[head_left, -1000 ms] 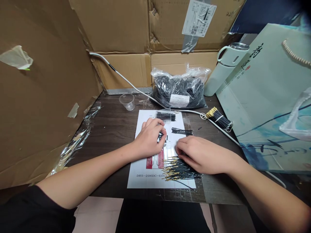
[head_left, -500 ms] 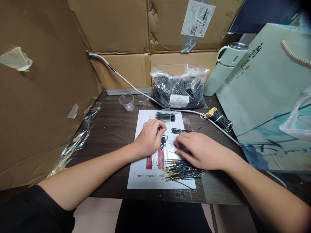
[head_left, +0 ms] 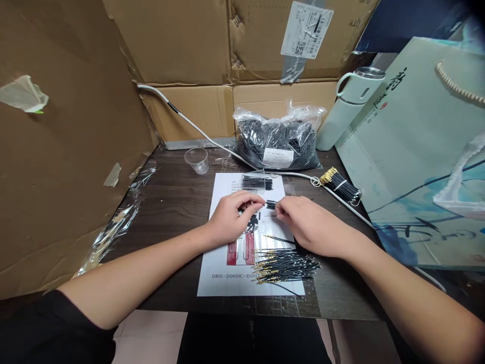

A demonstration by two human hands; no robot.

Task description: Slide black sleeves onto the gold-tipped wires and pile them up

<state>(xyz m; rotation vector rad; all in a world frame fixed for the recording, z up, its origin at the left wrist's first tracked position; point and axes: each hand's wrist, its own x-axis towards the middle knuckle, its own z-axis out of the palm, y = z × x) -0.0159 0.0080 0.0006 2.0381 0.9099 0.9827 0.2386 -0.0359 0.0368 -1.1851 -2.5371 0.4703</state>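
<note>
Head view: left hand (head_left: 231,220) and right hand (head_left: 308,225), fingers curled, pinch one black wire (head_left: 270,204).

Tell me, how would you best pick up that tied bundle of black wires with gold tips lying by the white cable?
Probably by the middle of the tied bundle, at its white band, coming straight down from above. It lies flat on the table, slanting from the gold tips at upper left to the black ends at lower right, so fingers should close across its narrow width. The white cable crowds the gold end.
</note>
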